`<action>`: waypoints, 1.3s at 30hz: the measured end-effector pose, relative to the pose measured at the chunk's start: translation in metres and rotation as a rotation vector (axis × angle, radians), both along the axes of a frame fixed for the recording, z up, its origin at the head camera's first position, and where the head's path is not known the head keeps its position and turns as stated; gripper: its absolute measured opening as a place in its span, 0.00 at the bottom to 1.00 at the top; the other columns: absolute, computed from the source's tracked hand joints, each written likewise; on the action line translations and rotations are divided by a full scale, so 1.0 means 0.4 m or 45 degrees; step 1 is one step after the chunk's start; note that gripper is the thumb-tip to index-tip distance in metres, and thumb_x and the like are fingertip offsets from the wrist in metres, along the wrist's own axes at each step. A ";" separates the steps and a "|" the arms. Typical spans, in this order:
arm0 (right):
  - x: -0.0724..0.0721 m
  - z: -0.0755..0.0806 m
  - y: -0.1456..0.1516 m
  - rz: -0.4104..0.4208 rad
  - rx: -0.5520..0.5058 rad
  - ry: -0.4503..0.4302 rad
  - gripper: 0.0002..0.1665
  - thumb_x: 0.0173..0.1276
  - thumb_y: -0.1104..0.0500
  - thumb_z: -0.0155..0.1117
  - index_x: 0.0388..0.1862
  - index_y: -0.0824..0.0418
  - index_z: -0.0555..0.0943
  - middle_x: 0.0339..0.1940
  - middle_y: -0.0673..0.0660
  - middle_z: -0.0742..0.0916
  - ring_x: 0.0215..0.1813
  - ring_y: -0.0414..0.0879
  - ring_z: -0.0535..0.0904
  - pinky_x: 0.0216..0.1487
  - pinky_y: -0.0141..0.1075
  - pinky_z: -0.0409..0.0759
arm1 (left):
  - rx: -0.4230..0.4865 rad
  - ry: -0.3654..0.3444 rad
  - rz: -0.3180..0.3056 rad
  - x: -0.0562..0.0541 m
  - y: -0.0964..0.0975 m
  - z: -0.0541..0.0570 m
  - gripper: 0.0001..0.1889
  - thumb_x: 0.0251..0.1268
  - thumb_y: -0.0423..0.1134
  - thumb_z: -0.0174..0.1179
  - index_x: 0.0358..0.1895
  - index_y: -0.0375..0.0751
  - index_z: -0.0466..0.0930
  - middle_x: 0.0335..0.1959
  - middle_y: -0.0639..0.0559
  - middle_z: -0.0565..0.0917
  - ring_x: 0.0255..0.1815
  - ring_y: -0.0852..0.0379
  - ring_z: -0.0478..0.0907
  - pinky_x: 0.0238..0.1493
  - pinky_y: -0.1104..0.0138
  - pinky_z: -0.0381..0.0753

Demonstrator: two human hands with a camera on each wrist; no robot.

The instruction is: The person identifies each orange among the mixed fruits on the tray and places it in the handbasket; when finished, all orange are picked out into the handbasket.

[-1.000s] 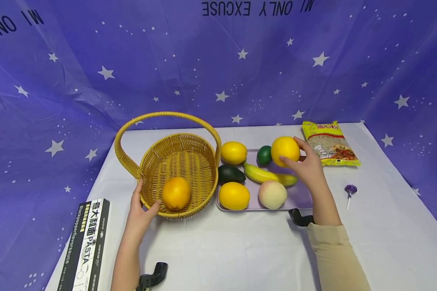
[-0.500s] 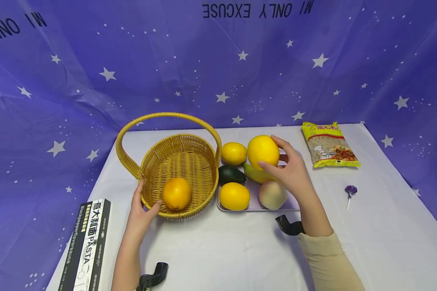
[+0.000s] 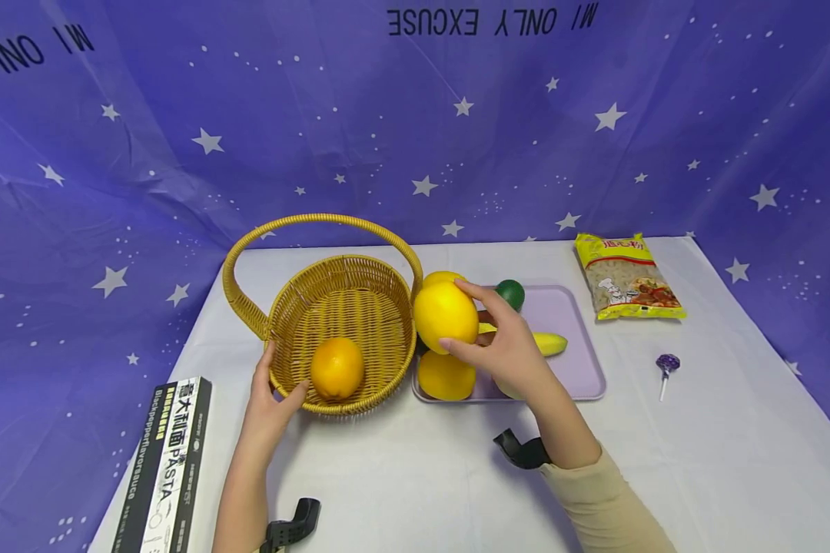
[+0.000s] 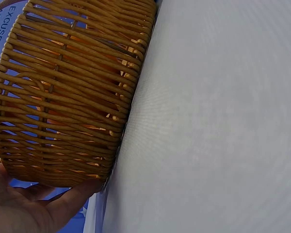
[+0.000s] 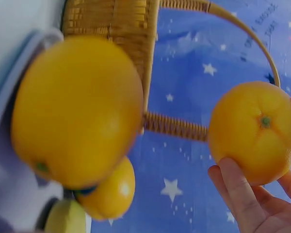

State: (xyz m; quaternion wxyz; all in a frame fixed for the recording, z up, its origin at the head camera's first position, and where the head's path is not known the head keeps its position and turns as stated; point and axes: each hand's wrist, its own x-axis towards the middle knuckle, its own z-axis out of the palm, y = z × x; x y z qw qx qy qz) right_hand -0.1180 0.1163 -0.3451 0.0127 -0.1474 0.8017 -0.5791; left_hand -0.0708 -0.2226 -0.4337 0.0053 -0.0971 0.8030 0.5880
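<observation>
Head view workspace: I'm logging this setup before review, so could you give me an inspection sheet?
Surface: table under a white cloth.
Job's things: wicker basket holds one orange; held orange is in the air beside the basket's rim, above the lilac tray.
Clutter: another orange, banana and lime on the tray; pasta box; yellow packet; lollipop.
Hands: left hand rests against the basket wall; right hand grips the held orange.
Cables: nothing seen.
Surroundings: blue star-print backdrop.
</observation>
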 end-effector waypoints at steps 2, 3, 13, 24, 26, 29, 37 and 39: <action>0.003 -0.006 -0.019 0.028 -0.002 0.015 0.44 0.54 0.50 0.77 0.69 0.40 0.68 0.64 0.48 0.73 0.55 0.52 0.75 0.49 0.42 0.81 | -0.006 -0.005 0.001 0.000 0.000 0.001 0.47 0.68 0.35 0.57 0.78 0.54 0.32 0.78 0.49 0.35 0.76 0.42 0.38 0.71 0.46 0.48; 0.003 -0.009 -0.029 0.044 0.000 0.026 0.44 0.54 0.50 0.77 0.69 0.40 0.69 0.64 0.47 0.73 0.55 0.51 0.75 0.49 0.42 0.81 | -0.007 -0.005 0.002 0.001 0.000 0.002 0.47 0.68 0.35 0.57 0.78 0.54 0.32 0.78 0.49 0.35 0.76 0.42 0.38 0.71 0.46 0.48; -0.009 -0.045 -0.107 0.110 0.188 0.193 0.44 0.53 0.45 0.77 0.69 0.40 0.69 0.64 0.45 0.74 0.54 0.44 0.74 0.47 0.44 0.80 | 0.015 -0.001 0.001 -0.004 0.001 -0.001 0.47 0.68 0.34 0.57 0.79 0.54 0.33 0.78 0.50 0.35 0.76 0.42 0.38 0.71 0.46 0.46; -0.008 -0.056 -0.142 0.089 0.359 0.279 0.45 0.53 0.44 0.76 0.70 0.41 0.68 0.67 0.48 0.72 0.63 0.46 0.71 0.59 0.47 0.73 | 0.020 0.017 -0.003 -0.002 0.005 0.003 0.46 0.68 0.35 0.57 0.79 0.55 0.33 0.78 0.49 0.35 0.76 0.41 0.37 0.70 0.44 0.47; -0.006 -0.055 -0.143 0.088 0.372 0.279 0.45 0.53 0.43 0.76 0.70 0.41 0.68 0.67 0.47 0.72 0.63 0.45 0.71 0.59 0.46 0.73 | 0.015 0.014 -0.001 -0.002 0.004 0.003 0.46 0.68 0.35 0.57 0.78 0.56 0.33 0.78 0.49 0.35 0.76 0.41 0.37 0.70 0.44 0.47; -0.007 -0.057 -0.147 0.089 0.403 0.298 0.45 0.53 0.43 0.75 0.70 0.42 0.68 0.67 0.47 0.72 0.63 0.45 0.72 0.59 0.46 0.74 | 0.012 0.009 0.006 -0.003 0.001 0.000 0.46 0.68 0.35 0.57 0.78 0.56 0.33 0.78 0.50 0.35 0.76 0.42 0.37 0.70 0.44 0.47; -0.005 -0.075 -0.169 0.088 0.545 0.398 0.44 0.56 0.44 0.74 0.71 0.47 0.68 0.67 0.50 0.71 0.61 0.48 0.74 0.57 0.45 0.76 | 0.001 -0.003 0.006 -0.001 0.000 0.000 0.46 0.68 0.35 0.57 0.78 0.55 0.32 0.78 0.51 0.35 0.76 0.42 0.37 0.71 0.45 0.45; -0.005 -0.080 -0.176 0.085 0.578 0.423 0.44 0.56 0.44 0.74 0.70 0.48 0.68 0.67 0.50 0.72 0.61 0.49 0.74 0.57 0.46 0.75 | -0.002 -0.004 0.004 0.001 0.001 0.001 0.46 0.68 0.35 0.57 0.78 0.55 0.32 0.78 0.51 0.35 0.76 0.42 0.37 0.71 0.45 0.45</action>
